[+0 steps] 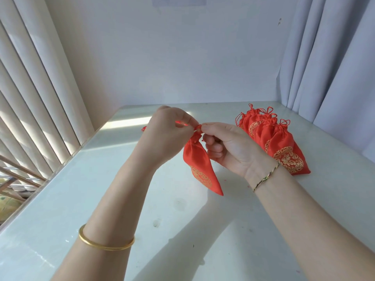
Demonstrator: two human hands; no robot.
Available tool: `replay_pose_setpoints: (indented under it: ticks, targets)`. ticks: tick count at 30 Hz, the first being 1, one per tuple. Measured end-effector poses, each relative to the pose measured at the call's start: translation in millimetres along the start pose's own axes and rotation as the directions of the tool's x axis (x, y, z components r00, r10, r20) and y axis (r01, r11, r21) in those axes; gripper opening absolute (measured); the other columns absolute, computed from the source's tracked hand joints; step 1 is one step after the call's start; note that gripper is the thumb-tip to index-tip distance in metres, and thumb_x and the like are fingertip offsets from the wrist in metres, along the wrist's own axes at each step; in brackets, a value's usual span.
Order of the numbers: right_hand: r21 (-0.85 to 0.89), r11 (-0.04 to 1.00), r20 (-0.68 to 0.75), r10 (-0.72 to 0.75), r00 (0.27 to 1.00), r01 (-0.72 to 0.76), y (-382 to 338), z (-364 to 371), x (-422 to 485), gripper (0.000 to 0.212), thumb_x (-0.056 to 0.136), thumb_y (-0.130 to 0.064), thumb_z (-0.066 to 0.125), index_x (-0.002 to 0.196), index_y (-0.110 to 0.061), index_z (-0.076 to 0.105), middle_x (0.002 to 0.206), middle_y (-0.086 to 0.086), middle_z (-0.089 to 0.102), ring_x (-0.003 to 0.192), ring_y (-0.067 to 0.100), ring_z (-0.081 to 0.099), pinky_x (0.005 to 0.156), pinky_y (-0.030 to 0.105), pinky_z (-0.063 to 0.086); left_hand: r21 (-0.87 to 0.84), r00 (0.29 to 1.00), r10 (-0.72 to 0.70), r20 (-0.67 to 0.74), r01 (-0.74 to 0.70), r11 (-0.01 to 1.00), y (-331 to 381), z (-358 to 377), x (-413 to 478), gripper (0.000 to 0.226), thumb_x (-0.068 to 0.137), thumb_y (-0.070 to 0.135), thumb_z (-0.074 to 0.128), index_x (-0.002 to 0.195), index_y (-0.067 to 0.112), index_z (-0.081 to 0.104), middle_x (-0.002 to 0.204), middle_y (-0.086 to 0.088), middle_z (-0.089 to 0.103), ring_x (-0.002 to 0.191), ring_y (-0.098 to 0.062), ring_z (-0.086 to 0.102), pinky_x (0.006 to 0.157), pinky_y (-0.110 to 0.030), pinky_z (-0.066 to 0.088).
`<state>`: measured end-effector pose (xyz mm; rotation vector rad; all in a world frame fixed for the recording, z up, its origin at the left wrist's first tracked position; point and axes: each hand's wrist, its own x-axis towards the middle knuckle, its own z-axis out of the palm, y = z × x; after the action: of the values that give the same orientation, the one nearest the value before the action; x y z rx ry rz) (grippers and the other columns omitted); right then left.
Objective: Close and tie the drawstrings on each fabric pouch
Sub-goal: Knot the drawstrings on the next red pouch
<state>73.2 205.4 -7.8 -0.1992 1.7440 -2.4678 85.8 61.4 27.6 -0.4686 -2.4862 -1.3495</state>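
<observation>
Above the pale table (pixel 101 199), both hands, left hand (pixel 168 126) and right hand (pixel 227 147), pinch the drawstrings (pixel 197 127) at the dangling red pouch (pixel 199 165)'s gathered neck, where slippery cord could slide loose and undo the knot.

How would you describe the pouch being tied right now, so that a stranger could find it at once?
Start at the white table. Midway across it, the left hand and right hand pinch the neck of one red pouch. Unlike the red pouches piled on the right, it alone is held by hands.
</observation>
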Motion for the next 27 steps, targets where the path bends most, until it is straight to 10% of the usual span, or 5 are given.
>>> replay_pose_setpoints:
  ticks: [7, 14, 22, 27]
  targets:
    - [-0.05, 0.998, -0.005, -0.033, 0.999, 0.033, -0.1, -1.6, -0.6, 0.018, 0.089, -0.006, 0.056, 0.073, -0.01, 0.062, 0.048, -0.004, 0.044, 0.038, 0.004, 0.031, 0.04, 0.015, 0.022, 0.102, 0.996, 0.087, -0.013, -0.085, 0.991, -9.3, 2.3, 3.7, 0.015, 0.078, 0.015, 0.072, 0.068, 0.024, 0.066, 0.094, -0.003, 0.063, 0.08, -0.007, 0.064, 0.072, -0.022, 0.051]
    - [-0.481, 0.857, -0.108, -0.265, 0.958, 0.183, -7.1, -14.9, -0.6, 0.012, 0.085, -0.006, 0.064, 0.075, -0.013, 0.063, 0.043, -0.017, 0.049, 0.041, 0.0, 0.036, 0.043, 0.013, 0.027, 0.059, 0.996, 0.01, -0.092, -0.005, 0.998, -18.7, -4.6, 8.6, 0.012, 0.086, 0.012, 0.06, 0.075, 0.012, 0.056, 0.072, 0.006, 0.06, 0.07, -0.015, 0.055, 0.063, -0.03, 0.042]
    - [-0.413, 0.902, -0.243, -0.241, 0.94, 0.125, 1.5, -29.4, 6.1, 0.018, 0.081, -0.001, 0.065, 0.068, -0.013, 0.062, 0.048, -0.009, 0.047, 0.04, 0.004, 0.032, 0.043, 0.017, 0.024, 0.105, 1.0, 0.002, 0.007, -0.003, 0.994, -16.4, 5.3, 5.8, 0.007, 0.088, 0.007, 0.051, 0.083, 0.004, 0.055, 0.071, -0.004, 0.058, 0.058, -0.014, 0.053, 0.051, -0.019, 0.041]
    - [-0.464, 0.886, -0.177, -0.107, 0.978, 0.013, -0.4, -35.7, -9.4, 0.025, 0.087, -0.041, 0.059, 0.105, -0.024, 0.06, 0.108, 0.002, 0.062, 0.074, 0.014, 0.06, 0.07, 0.031, 0.052, -0.309, 0.983, -0.135, 0.124, 0.168, 0.936, -7.5, 19.1, 1.9, 0.011, 0.091, 0.0, 0.044, 0.081, 0.005, 0.048, 0.077, -0.01, 0.063, 0.065, -0.016, 0.067, 0.067, -0.032, 0.06]
